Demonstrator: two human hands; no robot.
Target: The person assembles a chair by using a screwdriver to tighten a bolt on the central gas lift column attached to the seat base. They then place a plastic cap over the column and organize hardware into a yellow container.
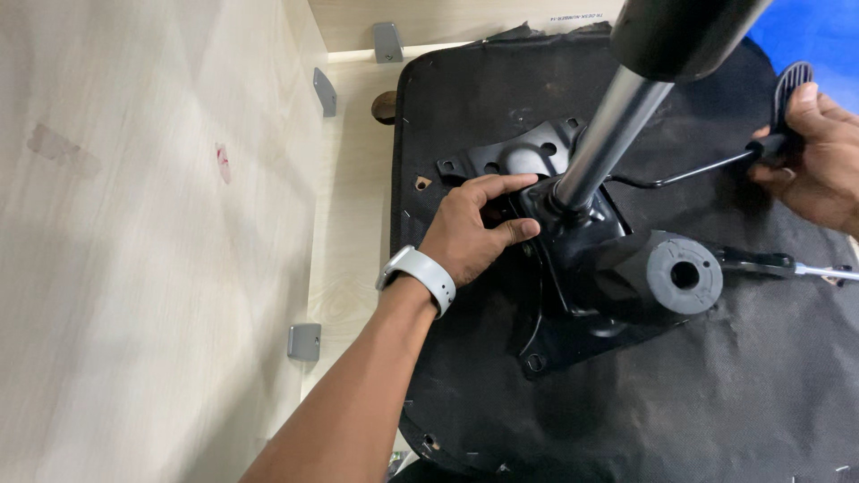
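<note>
The left hand [470, 234] lies with loose fingers on the black mechanism [582, 259] at the foot of the gas cylinder [604, 139]. The right hand [819, 161] grips the lever [716, 165]. The mechanism sits on the upturned seat [698, 385], beside a wooden panel [134, 250].

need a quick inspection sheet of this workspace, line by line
surface: pale wood board with grey brackets
job's things: upturned black seat; metal mechanism; chrome column; lever; knob
clutter: screwdriver lying on seat
grippers: left hand, watch on wrist, touches mechanism at column base; right hand grips lever paddle
cables: nothing seen
surroundings: blue floor
</note>
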